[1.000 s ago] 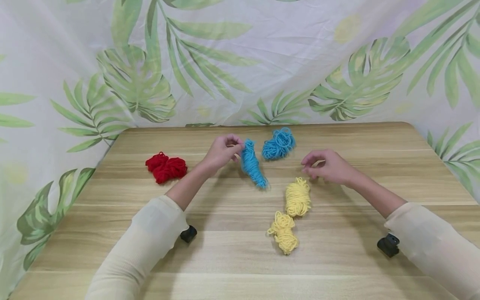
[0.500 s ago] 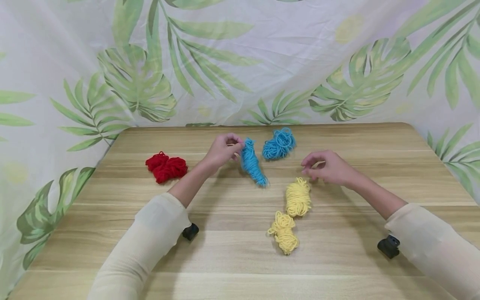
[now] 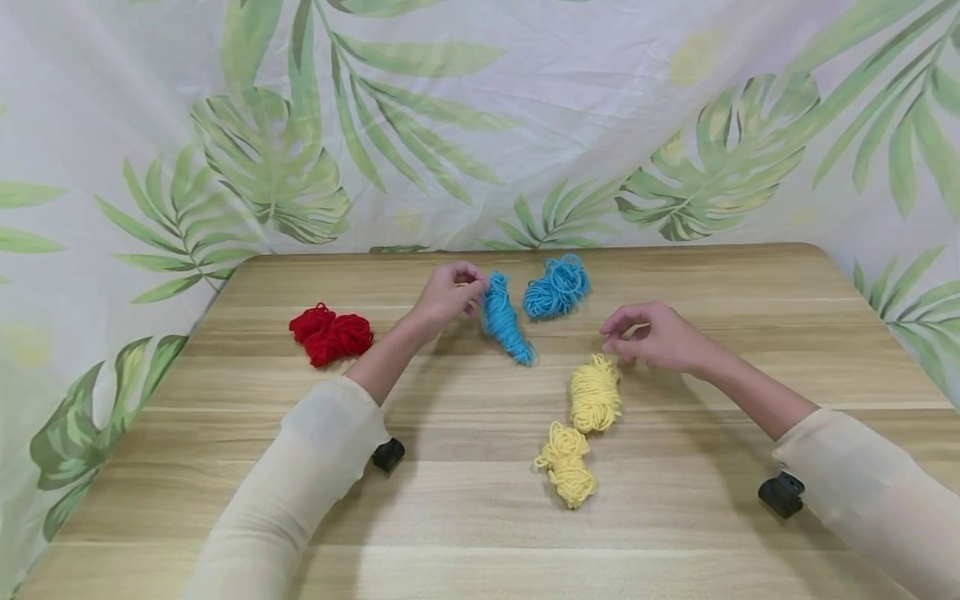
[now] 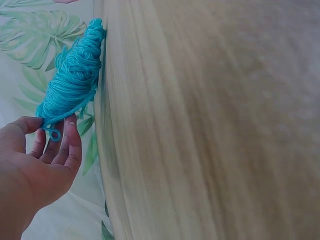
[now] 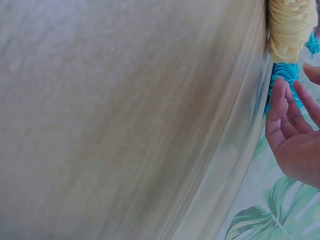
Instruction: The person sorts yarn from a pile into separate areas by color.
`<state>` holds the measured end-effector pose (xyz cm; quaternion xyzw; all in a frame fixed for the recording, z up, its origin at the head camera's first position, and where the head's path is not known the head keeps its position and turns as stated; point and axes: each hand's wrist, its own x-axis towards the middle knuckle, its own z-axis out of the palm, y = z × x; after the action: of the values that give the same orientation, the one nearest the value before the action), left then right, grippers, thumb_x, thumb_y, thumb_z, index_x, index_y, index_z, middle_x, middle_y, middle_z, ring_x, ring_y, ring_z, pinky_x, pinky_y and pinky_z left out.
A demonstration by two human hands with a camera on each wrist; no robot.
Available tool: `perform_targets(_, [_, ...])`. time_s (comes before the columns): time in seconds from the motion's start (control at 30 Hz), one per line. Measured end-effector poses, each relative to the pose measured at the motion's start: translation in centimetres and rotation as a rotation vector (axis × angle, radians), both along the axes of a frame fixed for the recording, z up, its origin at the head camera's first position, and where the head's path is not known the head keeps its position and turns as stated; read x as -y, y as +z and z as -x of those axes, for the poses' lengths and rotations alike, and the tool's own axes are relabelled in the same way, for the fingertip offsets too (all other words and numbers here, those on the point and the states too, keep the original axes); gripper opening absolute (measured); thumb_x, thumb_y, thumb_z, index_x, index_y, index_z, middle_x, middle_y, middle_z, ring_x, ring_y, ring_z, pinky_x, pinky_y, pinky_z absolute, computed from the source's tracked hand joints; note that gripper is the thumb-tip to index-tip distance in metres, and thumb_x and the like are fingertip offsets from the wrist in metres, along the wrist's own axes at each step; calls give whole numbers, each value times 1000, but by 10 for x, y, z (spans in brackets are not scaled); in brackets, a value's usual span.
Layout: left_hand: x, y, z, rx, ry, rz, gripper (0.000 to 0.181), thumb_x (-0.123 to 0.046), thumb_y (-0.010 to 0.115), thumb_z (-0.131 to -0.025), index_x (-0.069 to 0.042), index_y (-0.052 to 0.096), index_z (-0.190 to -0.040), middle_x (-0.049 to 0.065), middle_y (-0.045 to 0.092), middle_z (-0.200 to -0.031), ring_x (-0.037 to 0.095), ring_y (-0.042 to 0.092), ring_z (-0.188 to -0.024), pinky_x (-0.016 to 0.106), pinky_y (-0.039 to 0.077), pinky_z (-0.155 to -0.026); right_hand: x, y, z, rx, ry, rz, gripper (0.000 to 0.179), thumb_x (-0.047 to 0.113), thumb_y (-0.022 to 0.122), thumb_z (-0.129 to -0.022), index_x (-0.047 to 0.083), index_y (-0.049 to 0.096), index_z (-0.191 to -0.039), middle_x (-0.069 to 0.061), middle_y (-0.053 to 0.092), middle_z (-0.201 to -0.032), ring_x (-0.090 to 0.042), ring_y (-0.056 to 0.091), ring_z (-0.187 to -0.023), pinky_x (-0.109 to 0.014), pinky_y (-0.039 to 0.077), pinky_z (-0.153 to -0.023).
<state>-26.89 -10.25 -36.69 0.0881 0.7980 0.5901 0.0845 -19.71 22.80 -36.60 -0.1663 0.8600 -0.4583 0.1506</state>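
In the head view my left hand (image 3: 448, 293) pinches the upper end of a long blue yarn skein (image 3: 506, 321). The left wrist view shows thumb and fingertips on the tip of that blue skein (image 4: 75, 75), a small loop hanging below them. My right hand (image 3: 656, 337) hovers just beyond a yellow yarn skein (image 3: 595, 396), its fingers loosely bent and holding nothing. From the right wrist, thumb and fingers of the right hand (image 5: 297, 132) stand apart. A second blue skein (image 3: 557, 287) lies at the back, between the hands.
Another yellow skein (image 3: 567, 467) lies nearer the front, against the first. Red yarn (image 3: 330, 335), bunched in the middle, lies left of my left forearm. Everything is on a wood-grain table (image 3: 465, 517), with a leaf-print cloth (image 3: 450, 125) hanging behind its back edge.
My left hand has shifted slightly up and away, and the lower end of the pinched blue skein has risen a little with it. The right hand has hardly moved.
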Motion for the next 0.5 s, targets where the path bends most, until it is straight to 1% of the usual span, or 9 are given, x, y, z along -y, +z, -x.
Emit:
perform_targets(0.1, [-2, -1, 3, -3, 4, -7, 9, -4, 58, -103, 4, 62, -106, 9, 65, -95, 25, 62, -85, 33, 56, -67, 0, 1, -1, 4, 6, 15, 23, 3, 71, -94, -8, 67, -115, -15, 68, -103, -19, 68, -73, -28, 48, -47])
perform_targets(0.3, [-4, -3, 8, -4, 14, -11, 11, -6, 59, -103, 4, 62, -108, 8, 64, -95, 24, 62, -84, 31, 56, -67, 0, 3, -5, 14, 12, 19, 23, 2, 70, -94, -8, 67, -115, -14, 69, -101, -20, 68, -73, -28, 46, -45])
perform_targets(0.37, [-5, -5, 10, -4, 20, -10, 11, -6, 59, -103, 4, 62, -108, 9, 64, -95, 24, 62, -84, 30, 55, -66, 0, 4, -6, 9, 20, 12, 22, 1, 70, -94, -9, 67, -114, -14, 69, -101, -20, 69, -74, -27, 46, -46])
perform_targets(0.5, [-8, -5, 12, -5, 33, 4, 13, -6, 58, -104, 5, 62, -109, 10, 64, -96, 26, 62, -85, 27, 54, -65, 0, 4, -8, -12, 47, 3, 23, 0, 70, -94, -9, 68, -114, -14, 71, -101, -23, 71, -77, -26, 50, -53])
